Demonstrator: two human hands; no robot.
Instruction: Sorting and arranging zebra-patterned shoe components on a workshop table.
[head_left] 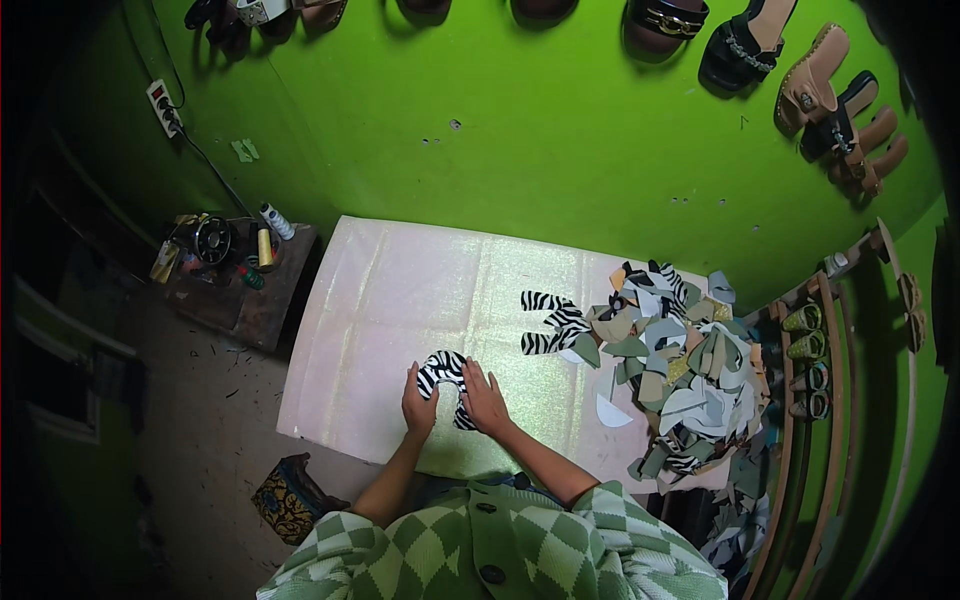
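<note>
A curved, arch-shaped zebra-print piece (442, 366) lies on the pale, shiny table covering (370, 290) in front of me. At its left end my left hand (418, 406) grips the edge, thumb on the near side and fingers along the outer side. My right hand (484, 402) rests flat over the right arm of the piece, fingers stretched forward, covering part of it. The piece's lower right end shows beside the palm. Farther right lie more zebra-print cut pieces (545, 342), spread in similar curved shapes, touched by neither hand.
A heap of grey, green, white and tan scraps (690, 370) covers the table's right side. On the left, a small dark table (235, 305) carries a sewing machine (212, 240) and thread spools. A patterned stool (292, 500) stands near left. Sandals (745, 45) hang on the green wall; a wooden rack (830, 400) stands right.
</note>
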